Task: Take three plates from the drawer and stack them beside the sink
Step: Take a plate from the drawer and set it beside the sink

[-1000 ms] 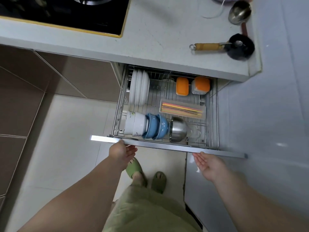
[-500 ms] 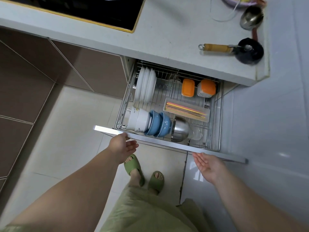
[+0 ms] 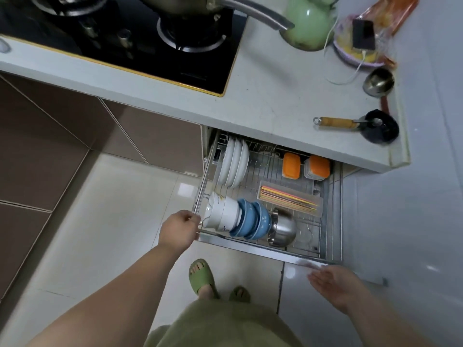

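Note:
The wire-rack drawer (image 3: 253, 247) stands pulled out under the countertop (image 3: 273, 101). Several white plates (image 3: 234, 162) stand on edge in its back left corner. My left hand (image 3: 178, 230) is at the drawer's front left corner, fingers loosely curled beside the wire rim, holding nothing I can see. My right hand (image 3: 334, 284) hovers palm up with straight fingers just below the drawer's front right end, apart from it. No sink is in view.
In the drawer lie white bowls (image 3: 221, 216), blue bowls (image 3: 253, 221), a steel bowl (image 3: 283, 230), a chopstick tray (image 3: 290, 199) and orange-lidded boxes (image 3: 291, 166). On the counter are a gas stove (image 3: 125, 33), a green kettle (image 3: 308, 23) and a black ladle (image 3: 380, 126).
My left hand has let go of the drawer front and risen to the rack's front left corner. My right hand stays low by the drawer front. The view has tilted up over the counter.

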